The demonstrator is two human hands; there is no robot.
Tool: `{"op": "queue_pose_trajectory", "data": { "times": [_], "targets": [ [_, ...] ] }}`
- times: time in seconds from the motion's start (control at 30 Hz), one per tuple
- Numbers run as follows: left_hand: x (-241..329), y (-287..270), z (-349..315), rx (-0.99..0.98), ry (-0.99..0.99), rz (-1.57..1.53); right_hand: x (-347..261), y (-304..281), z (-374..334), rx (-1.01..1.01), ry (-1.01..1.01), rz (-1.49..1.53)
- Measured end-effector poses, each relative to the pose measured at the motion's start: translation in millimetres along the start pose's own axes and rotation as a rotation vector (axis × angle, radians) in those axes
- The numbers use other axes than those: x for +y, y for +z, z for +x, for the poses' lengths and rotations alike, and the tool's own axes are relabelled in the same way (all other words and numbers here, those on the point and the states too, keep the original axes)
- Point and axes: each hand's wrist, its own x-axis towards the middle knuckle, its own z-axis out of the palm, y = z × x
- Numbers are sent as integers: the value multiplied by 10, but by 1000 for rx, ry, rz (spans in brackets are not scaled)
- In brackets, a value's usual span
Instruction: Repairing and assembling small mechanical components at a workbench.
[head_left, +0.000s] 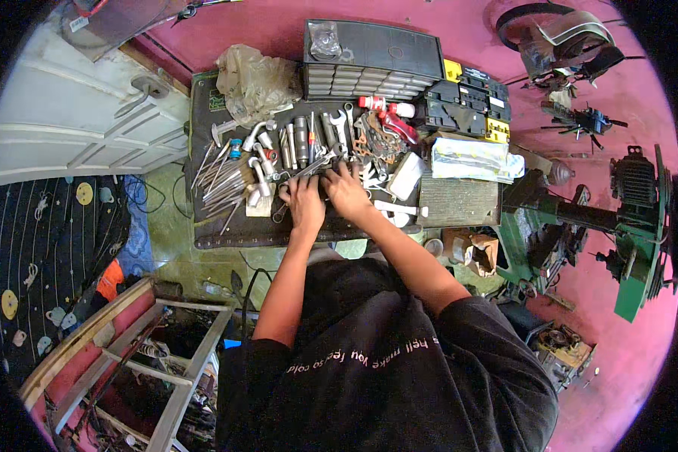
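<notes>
My left hand [306,203] and my right hand [345,193] are side by side at the near middle of a dark workbench mat [241,238]. The fingers of both hands are bent downward, and what they hold, if anything, is hidden. Just beyond them lies a long metal wrench [309,166]. By my left hand are bent socket wrenches [260,184] and a small ring-ended wrench [279,214]. Several metal rods and thin tools [224,181] fan out farther left. Open-ended wrenches [340,124] lie beyond my right hand, near a heap of flat gaskets [378,139].
A grey drawer cabinet [373,56] stands at the back, with a crumpled plastic bag [256,81] to its left. Black and yellow cases [467,102] and a ribbed box [459,202] are on the right. A green machine [633,233] stands far right, a metal rack [181,377] lower left.
</notes>
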Motion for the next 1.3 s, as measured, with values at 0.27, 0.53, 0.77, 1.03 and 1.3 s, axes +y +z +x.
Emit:
{"op": "queue_pose_trajectory", "data": {
  "times": [0.27,0.53,0.77,1.03,1.3],
  "targets": [
    [66,-306,-44,-36,47,-55,-16,-101,-62,-24,21,-21],
    [126,-762,-124,113,34,-327,-62,-675,-199,167,0,296],
    [563,-1137,106,204,115,-622,175,-1236,-372,336,101,548],
    [1371,-1427,302,254,43,-1029,546,-1986,-755,510,160,647],
    [2092,-1595,550,252,406,-710,1070,-2459,-1295,678,188,612]
  ]
}}
